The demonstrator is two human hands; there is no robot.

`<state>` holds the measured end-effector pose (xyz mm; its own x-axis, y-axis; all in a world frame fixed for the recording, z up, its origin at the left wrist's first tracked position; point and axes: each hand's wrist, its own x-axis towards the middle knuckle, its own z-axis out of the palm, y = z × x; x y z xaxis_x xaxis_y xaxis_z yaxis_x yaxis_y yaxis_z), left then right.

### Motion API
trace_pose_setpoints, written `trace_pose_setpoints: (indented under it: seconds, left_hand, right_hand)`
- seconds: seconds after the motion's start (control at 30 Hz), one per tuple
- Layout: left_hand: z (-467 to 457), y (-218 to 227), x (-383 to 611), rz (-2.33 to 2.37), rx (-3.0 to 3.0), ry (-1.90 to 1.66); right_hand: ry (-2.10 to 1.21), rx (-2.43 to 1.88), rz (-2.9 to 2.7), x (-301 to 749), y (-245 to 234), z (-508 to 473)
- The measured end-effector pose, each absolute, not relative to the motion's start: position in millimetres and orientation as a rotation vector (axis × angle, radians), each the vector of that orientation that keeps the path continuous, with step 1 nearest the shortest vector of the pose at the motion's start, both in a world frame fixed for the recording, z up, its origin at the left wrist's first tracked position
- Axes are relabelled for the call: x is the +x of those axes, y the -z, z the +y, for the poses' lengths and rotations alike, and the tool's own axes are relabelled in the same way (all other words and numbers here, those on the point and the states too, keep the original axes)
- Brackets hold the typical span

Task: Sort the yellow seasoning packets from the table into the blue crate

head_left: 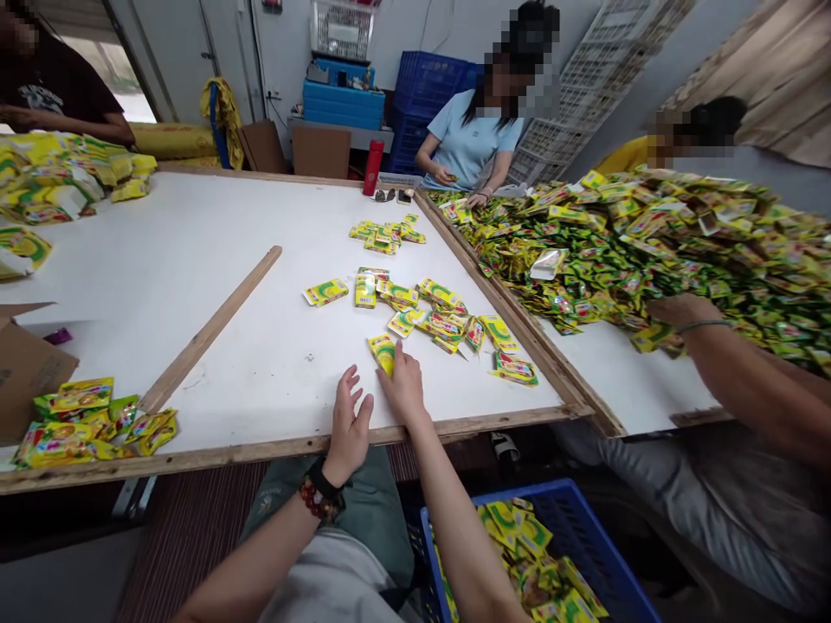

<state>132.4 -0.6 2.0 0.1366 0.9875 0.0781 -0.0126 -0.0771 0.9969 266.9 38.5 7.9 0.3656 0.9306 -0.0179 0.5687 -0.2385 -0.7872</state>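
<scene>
My right hand [405, 384] has its thumb and fingers on the near right edge of a flat yellow-and-green packet [382, 351], close above the white table [273, 363]. To its left, my left hand [351, 422] hangs over the table edge, fingers apart and holding nothing. Just beyond both hands lies a loose group of similar yellow packets [442, 325], some with red-and-green fronts showing. One single packet [325, 292] rests a little left of that group. Farther back sits a smaller cluster of packets [382, 234].
A wooden strip [214, 324] lies across the table; a raised wooden divider [499, 290] borders a large packet heap [623, 242]. A blue crate [571, 493] with packets stands below. A cardboard box [32, 372] is left. Co-workers sit around; one person's arm [733, 346] reaches in at right.
</scene>
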Motion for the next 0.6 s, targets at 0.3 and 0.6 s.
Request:
trace_pose_setpoints:
  seconds: [0.3,0.6]
  left_hand:
    - [-0.6,-22.2,126.9,1.043,1.539,-1.095]
    - [-22.0,9.9,127.3,0.999,1.981,-1.24]
  right_hand:
    - [-1.381,-0.969,-0.845,227.5,-35.9,-45.3]
    - [-1.312,-1.118,-0.53,219.3,-39.1,-45.4]
